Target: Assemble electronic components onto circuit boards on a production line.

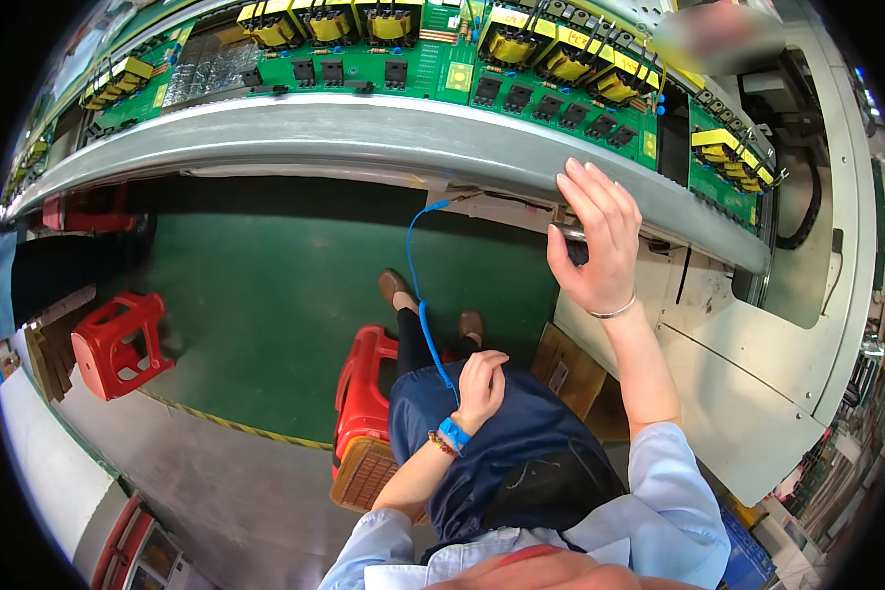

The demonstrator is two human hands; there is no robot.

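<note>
My right hand (603,241) is raised at the metal rail (393,133), its fingers stretched out and its thumb apart. The fingertips overlap the rail's near edge; I cannot tell whether they touch it. Nothing shows in its grasp. A dark object (572,244) shows partly behind the thumb. My left hand (482,385) rests over my dark blue apron (472,447), its fingers loosely curled in and no held thing visible. Around the left wrist sits a blue wrist strap (453,433), whose blue cord (422,313) runs up to a clip (446,204) below the rail.
Green circuit boards (428,86) with yellow-wrapped transformers (514,49) line up behind the rail. A white machine panel (733,364) stands at right. I sit on a red stool (366,379); another red stool (123,344) is on the green floor at left. A blurred patch covers the upper right.
</note>
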